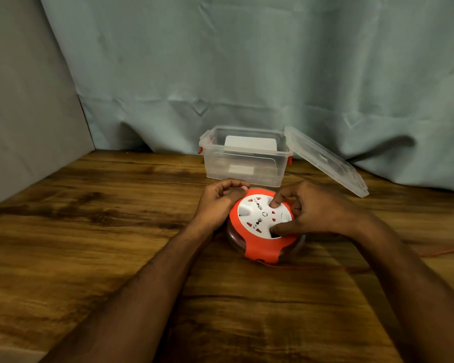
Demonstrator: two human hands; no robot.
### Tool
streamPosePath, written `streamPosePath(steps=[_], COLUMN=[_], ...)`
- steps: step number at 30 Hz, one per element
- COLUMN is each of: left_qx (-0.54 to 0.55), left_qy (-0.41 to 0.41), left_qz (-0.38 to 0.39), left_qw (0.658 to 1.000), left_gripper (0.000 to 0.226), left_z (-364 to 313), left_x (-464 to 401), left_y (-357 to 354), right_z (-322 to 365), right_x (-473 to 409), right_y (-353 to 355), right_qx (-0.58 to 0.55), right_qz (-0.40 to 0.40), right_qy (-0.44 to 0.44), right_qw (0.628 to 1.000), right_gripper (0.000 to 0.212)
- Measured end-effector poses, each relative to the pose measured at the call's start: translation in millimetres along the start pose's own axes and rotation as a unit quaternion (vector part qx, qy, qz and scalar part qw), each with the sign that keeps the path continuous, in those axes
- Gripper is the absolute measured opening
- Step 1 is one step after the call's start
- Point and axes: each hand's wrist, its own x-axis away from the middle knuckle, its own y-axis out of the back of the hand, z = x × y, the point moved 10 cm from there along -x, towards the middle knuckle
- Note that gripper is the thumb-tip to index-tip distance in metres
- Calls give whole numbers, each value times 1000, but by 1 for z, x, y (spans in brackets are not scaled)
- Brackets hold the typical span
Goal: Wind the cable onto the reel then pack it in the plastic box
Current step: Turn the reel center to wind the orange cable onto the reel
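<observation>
A round cable reel (260, 247) with an orange frame and a white socket face lies flat on the wooden table (89, 218). My left hand (219, 200) grips its far left rim. My right hand (312, 208) rests on the white face, forefinger and thumb pressed into it. A thin orange cable (430, 252) runs from the reel's front along the table to the right edge of view. Behind the reel stands the clear plastic box (244, 169), open, with orange latches. Its clear lid (325, 161) leans against the box's right side.
A pale blue curtain (247, 74) hangs behind the table, and a grey wall (24, 113) closes the left side. A white label shows through the box wall.
</observation>
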Motion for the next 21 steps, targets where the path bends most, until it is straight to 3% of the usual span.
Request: streamPosePath(steps=[3,11,16,21], left_qx=[3,10,14,6], left_qy=[5,6,1,-3], left_qz=[-7,-16,-17,-9], left_qw=[1000,1000,1000,1000], left_gripper=[16,14,15,14], left_z=[1,4,4,4], left_x=[0,-1,-2,-2], left_y=[1,4,3,2], right_z=[1,8,9,12], right_x=[-4,-3,-8,-6], right_y=[-3,-4,-8,-3], right_qx=[4,17,0,-16], right_qz=[-12,-39,-86,-86], right_qy=[-6,-25,-36,-17], right_qw=[1000,999,996,996], right_gripper=[63,57,84,61])
